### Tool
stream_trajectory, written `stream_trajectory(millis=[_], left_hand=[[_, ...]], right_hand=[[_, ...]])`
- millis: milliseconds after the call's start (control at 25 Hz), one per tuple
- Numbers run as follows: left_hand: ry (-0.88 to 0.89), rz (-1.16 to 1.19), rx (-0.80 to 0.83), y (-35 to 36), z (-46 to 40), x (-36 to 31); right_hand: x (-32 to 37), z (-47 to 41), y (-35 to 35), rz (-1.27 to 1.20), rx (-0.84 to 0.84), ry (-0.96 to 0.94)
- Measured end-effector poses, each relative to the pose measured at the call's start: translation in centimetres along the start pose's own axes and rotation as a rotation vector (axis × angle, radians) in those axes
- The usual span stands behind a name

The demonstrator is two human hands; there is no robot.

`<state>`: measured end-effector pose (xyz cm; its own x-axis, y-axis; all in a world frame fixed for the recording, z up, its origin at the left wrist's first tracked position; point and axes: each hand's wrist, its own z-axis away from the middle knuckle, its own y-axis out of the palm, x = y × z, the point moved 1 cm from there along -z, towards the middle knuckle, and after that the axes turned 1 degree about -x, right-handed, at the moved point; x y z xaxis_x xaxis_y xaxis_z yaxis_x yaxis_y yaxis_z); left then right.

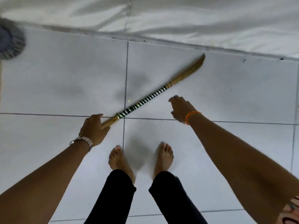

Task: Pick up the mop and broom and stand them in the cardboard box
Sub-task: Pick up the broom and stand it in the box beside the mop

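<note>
On the tiled floor (64, 88) just ahead of the bare feet (119, 160) lies the broom (145, 100), flat & diagonal, striped black/white wrap mid-shaft, bristle tip pointing toward the white sheet (194, 18) at the far edge. Left hand (94, 128) is down at the near, straw-coloured end; fingers curl over it w/ thumb alongside, touching, but can't tell if the grip is fully closed yet. Probably taken at that end because it's closest to the body & gives leverage to swing the shaft upright. Right hand (182, 109) hovers just beside the striped section, fingers loosely spread, palm down, holding nothing — likely coming in as 2nd support further up the shaft so the long thing doesn't tip. Mop (11, 42): only its grey round head shows at the far left edge, blurred; whether it's already stood up can't be told. Cardboard box not in view, so broom pickup looks like the step in hand, placement not yet done.
</note>
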<state>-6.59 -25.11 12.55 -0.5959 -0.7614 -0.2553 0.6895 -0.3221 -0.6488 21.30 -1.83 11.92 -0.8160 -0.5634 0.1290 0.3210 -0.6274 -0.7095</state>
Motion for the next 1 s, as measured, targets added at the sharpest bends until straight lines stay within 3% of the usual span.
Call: stream_trajectory(millis=[280,480,600,800,920,1000], left_hand=[[0.023,-0.092,-0.032,12.1,-10.3,4.6],[0.012,-0.17,-0.122,14.9,-12.5,5.8],[0.044,-0.206,-0.125,15.1,-12.0,5.6],[0.142,-0.181,-0.196,7.4,-6.3,2.4],[0.336,-0.239,-0.351,-0.7,-1.4,0.2],[0.328,-0.257,-0.495,-7.9,3.2,-1.6]], right_hand=[[-2.9,-15.4,7.2,0.285,-0.158,-0.268],[-2.7,-18.5,8.8,0.513,-0.335,-0.333],[-3.0,-18.2,8.6,0.59,-0.288,-0.346],[-3.7,-12.2,2.6,0.42,-0.123,-0.31],[-3.3,-6.2,-3.8,0.361,-0.055,-0.308],[-1.7,-0.5,-10.0,0.314,-0.035,-0.28]])
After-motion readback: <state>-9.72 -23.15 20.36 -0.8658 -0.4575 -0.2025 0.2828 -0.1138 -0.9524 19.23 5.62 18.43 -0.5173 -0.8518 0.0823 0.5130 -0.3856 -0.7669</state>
